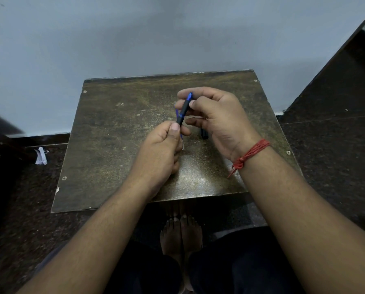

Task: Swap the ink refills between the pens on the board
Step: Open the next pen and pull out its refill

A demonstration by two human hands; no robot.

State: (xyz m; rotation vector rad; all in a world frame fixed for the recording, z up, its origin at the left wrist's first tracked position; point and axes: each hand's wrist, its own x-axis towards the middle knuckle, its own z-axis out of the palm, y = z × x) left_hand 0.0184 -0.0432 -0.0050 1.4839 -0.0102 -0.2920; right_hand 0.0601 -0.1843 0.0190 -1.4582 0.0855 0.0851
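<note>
Now, pen: blue pen [184,109] held above the board [113,134], both hands gripping it.
Left hand [162,149]: pinches its lower end.
Right hand [215,117]: fingers closed round its tip.
Second pen [204,133]: dark, lying under the right hand.
Progress: probably early; no freed refill clearly seen.

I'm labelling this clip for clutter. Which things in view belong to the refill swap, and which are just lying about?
Part of the job:
- blue-and-black pen, held by left hand and right hand
- black pen part lying on the board
- thin blue piece behind the pen, perhaps a refill

Lying about:
- crumpled white paper on the floor
- red wrist thread
</note>
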